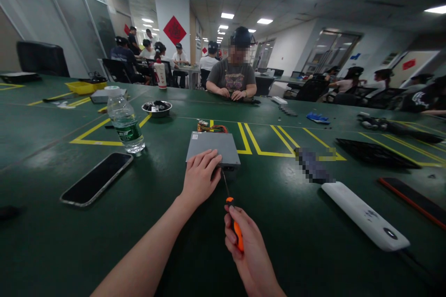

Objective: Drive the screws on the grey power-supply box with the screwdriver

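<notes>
A grey metal computer power supply (213, 143) lies flat on the green table, its bundle of coloured wires (216, 128) at the far side. My left hand (201, 175) grips its near left part, fingers across the top and thumb by the near edge. In my right hand (248, 241) is a screwdriver (238, 235) with an orange and black handle, the fingers wrapped round it. Its thin shaft points up and away, and the tip meets or nearly meets the near face of the power supply, beside my left thumb. Whether it sits in a screw is too small to tell.
On the left are a phone (97, 179), a water bottle (126, 123) and a metal bowl (156, 108) with small dark parts. A white elongated device (364, 216) with a cable lies at right, near a dark flat panel (378, 153). Across the table sits another person (232, 79).
</notes>
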Tool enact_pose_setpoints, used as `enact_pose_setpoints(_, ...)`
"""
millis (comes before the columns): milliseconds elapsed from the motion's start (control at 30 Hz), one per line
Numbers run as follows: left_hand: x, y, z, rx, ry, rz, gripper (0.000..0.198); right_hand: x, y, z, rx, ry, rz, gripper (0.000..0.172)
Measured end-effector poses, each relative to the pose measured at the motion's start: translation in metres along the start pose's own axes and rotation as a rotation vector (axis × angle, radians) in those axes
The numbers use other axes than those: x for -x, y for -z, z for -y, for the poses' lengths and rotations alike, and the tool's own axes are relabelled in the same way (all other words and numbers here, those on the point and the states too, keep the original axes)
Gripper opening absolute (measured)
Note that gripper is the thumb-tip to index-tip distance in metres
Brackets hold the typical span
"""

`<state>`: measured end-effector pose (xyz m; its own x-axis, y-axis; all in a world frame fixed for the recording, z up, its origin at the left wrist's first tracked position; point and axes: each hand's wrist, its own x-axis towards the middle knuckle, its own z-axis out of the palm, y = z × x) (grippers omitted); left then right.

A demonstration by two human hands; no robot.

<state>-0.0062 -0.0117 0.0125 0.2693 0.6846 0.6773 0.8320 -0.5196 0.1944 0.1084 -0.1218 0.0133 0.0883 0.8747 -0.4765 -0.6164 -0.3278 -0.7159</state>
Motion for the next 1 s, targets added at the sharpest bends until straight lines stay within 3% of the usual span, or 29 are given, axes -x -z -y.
enact_pose_setpoints(233,0.0,0.0,0.0,0.016,0.0,-0.012,0.03,0.0,-0.003,0.002,0.046,0.025,0.041,0.043)
enact_pose_setpoints(733,0.001,0.0,0.001,0.016,-0.001,0.014,0.029,-0.001,-0.001,-0.002,-0.01,0.056,-0.038,0.042)
enact_pose_setpoints(1000,0.001,-0.001,0.001,0.023,0.006,0.006,0.028,-0.002,-0.012,-0.001,-0.189,-0.173,-0.025,0.028)
